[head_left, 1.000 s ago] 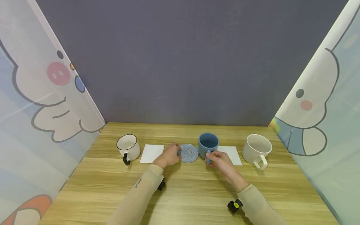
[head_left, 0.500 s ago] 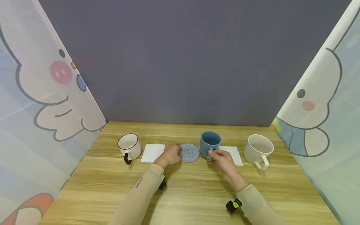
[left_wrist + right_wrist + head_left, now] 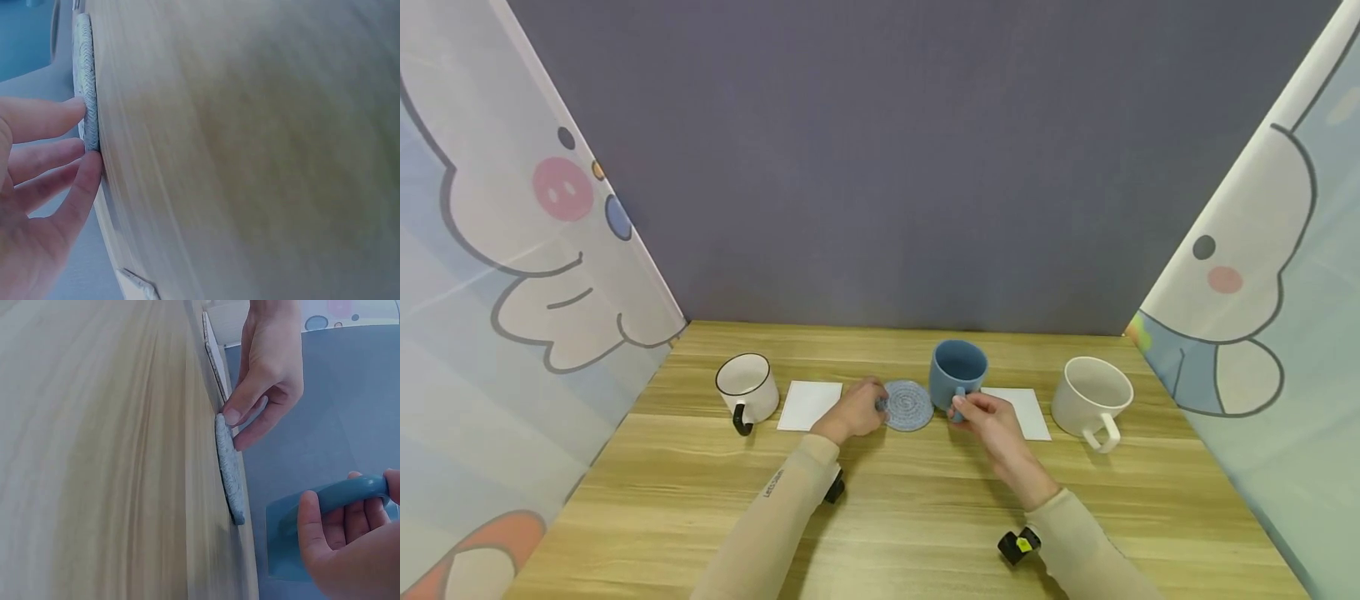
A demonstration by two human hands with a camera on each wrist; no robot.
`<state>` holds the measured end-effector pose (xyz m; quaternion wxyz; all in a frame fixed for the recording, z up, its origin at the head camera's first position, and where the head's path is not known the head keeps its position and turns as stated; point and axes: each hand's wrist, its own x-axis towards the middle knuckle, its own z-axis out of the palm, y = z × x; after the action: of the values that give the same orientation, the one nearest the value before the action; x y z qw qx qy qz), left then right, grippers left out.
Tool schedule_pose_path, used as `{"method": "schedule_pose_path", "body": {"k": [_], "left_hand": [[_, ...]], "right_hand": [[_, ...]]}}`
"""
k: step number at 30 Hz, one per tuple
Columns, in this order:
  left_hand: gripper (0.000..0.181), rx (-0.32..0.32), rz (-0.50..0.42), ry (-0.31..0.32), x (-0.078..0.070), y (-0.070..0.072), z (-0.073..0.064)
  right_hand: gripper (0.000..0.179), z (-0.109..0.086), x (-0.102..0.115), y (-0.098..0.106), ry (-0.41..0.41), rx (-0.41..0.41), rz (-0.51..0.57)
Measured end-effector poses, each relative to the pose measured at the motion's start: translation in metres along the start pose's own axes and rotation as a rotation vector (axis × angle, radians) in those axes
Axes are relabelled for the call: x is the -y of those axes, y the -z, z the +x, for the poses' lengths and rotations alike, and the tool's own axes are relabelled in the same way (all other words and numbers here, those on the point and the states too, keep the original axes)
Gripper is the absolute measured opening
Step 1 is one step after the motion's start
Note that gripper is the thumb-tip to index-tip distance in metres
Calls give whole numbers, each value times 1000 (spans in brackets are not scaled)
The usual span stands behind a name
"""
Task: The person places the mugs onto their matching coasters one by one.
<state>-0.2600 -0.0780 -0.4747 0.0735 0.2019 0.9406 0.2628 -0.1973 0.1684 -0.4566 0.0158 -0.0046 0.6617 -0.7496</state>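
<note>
My left hand (image 3: 856, 412) pinches the left edge of a round grey-blue woven coaster (image 3: 907, 406), which lies flat on the table. In the left wrist view, its thumb and fingertips meet at the coaster's rim (image 3: 87, 69). My right hand (image 3: 996, 425) grips the handle of a blue mug (image 3: 942, 390) just right of the coaster. The mug is upright, its opening towards the head camera. In the right wrist view, the mug's wall (image 3: 287, 550) appears a little off the tabletop, fingers curled round the handle.
A white mug with black rim and handle (image 3: 758, 402) stands at left, beside a white square coaster (image 3: 805, 406). Another white square coaster (image 3: 1032, 417) lies right of the blue mug, partly hidden. A larger white mug (image 3: 1075, 408) stands at far right. A grey panel (image 3: 880, 167) rises behind the wooden table.
The blue mug, in my right hand, shifts slightly right, then a little left and upward in the head view. My left hand stays at the round coaster.
</note>
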Motion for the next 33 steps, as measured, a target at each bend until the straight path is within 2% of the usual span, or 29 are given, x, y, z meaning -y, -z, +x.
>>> {"method": "schedule_pose_path", "body": {"k": [9,26,33], "left_hand": [[35,6,5,4,2,2,2],[33,8,-8,-2,0,2,5],[34,-1,18,-23,0,2,5]], "right_hand": [[27,4,3,-9,24,21,-15],[29,11,10,-31,-19,85,-56],[30,16,5,-40,-39,71,-44]]}}
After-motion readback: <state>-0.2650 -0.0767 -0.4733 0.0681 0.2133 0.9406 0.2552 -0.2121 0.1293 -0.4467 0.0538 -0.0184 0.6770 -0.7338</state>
